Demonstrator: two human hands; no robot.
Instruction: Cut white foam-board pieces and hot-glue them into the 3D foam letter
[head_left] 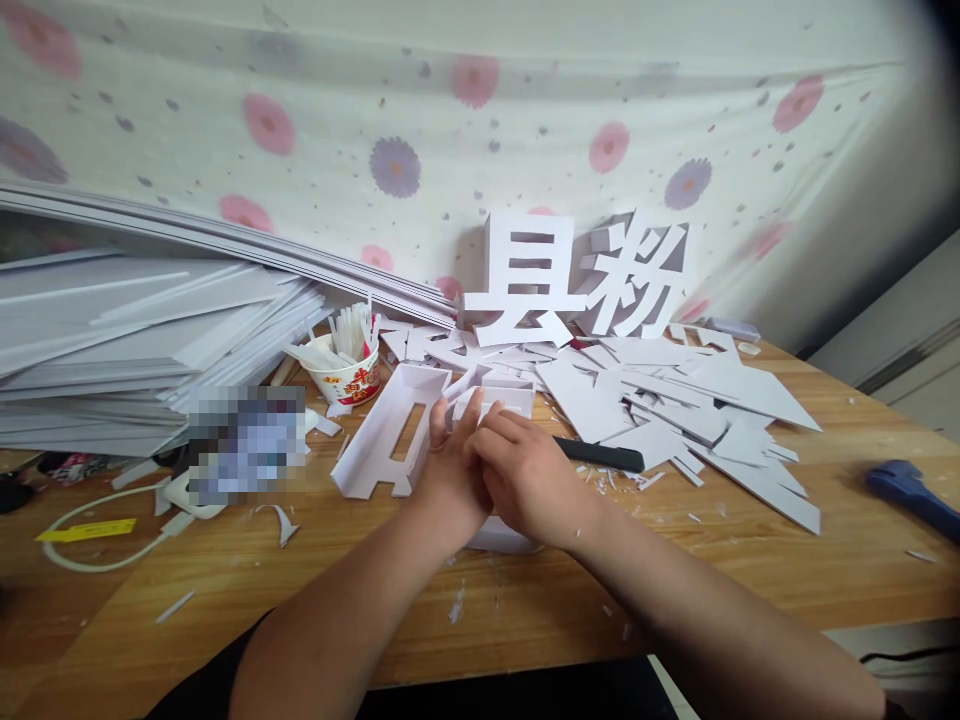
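We read two large white cut-out characters standing upright at about twelve o'clock on the far side of the worktop (825, 560), leaning against the flowered cloth: the left character (525, 280) reads 县 and the right character (643, 275) just beside it at three o'clock reads 粉. At about ten o'clock from our hands, the paper cup (346, 378) bears red printed characters on its wall, too small for us to make out. The yellow tag (88, 530) at about nine o'clock shows no print we can read.
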